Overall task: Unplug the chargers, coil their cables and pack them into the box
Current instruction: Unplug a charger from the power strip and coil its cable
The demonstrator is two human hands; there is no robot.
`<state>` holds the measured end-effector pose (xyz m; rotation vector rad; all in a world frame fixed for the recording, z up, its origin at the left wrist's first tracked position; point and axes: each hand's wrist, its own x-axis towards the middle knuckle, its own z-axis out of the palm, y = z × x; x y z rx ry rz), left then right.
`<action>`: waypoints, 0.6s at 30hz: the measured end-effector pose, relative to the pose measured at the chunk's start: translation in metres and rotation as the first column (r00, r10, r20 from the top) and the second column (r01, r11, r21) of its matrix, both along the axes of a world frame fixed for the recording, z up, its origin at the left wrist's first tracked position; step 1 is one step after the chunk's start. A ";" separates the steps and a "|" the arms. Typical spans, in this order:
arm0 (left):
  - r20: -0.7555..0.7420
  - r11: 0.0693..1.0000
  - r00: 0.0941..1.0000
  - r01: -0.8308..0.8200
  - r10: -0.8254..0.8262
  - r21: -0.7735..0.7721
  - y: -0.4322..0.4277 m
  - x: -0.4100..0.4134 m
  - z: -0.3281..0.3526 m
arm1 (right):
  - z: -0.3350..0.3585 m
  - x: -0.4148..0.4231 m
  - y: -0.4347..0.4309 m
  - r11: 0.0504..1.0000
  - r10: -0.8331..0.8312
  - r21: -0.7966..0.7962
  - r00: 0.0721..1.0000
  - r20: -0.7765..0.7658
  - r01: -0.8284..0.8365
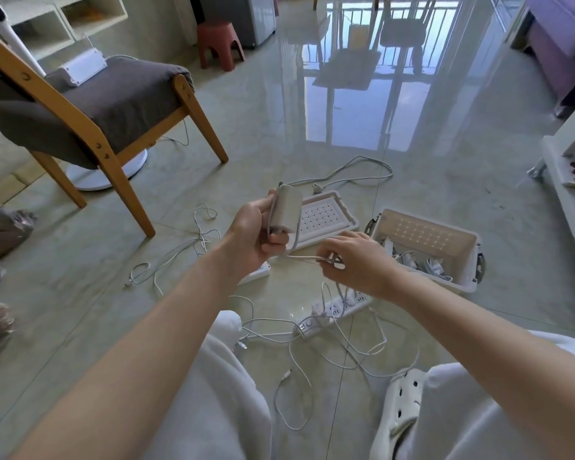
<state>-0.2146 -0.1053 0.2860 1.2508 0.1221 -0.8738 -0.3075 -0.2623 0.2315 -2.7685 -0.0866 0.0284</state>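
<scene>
Charger cables trail in loose white loops over a glossy pale tiled floor, which mirrors a bright balcony door and chair legs at the far end of the room. A wooden chair with a grey cushion stands at the left, cut off by the edge. A small white device lies on its seat, and a round white base shows behind its legs, the rest hidden. A red stool stands farther back.

Right of centre a white box sits open on the floor, with white chargers and cables heaped inside; how many is hard to make out. Its lid lies just beside it on the left, partly behind the hands. A white power strip lies nearer the person, with at least one plug in it and its far end passing behind the right wrist. A second strip is mostly hidden under the left wrist.

The left hand is wrapped round a pale grey charger, held upright above the lid. The right hand pinches that charger's cable between thumb and fingertips, just beside the left hand, and the cable hangs on down toward the strip. Pale trousers and a white shoe fill the bottom edge.
</scene>
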 end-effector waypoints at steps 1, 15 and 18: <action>0.026 0.999 0.999 0.027 -0.027 0.026 0.001 0.000 0.002 | -0.001 0.000 -0.003 0.999 0.031 -0.017 0.999 0.028 -0.030; 0.050 0.541 0.707 0.492 -0.706 0.682 0.022 -0.014 -0.002 | 0.003 -0.009 -0.013 0.963 0.204 0.180 0.979 -0.006 -0.200; 0.097 0.524 0.724 0.392 -0.683 0.756 0.034 -0.005 -0.008 | 0.003 -0.012 -0.021 0.954 0.161 0.267 0.984 -0.078 -0.135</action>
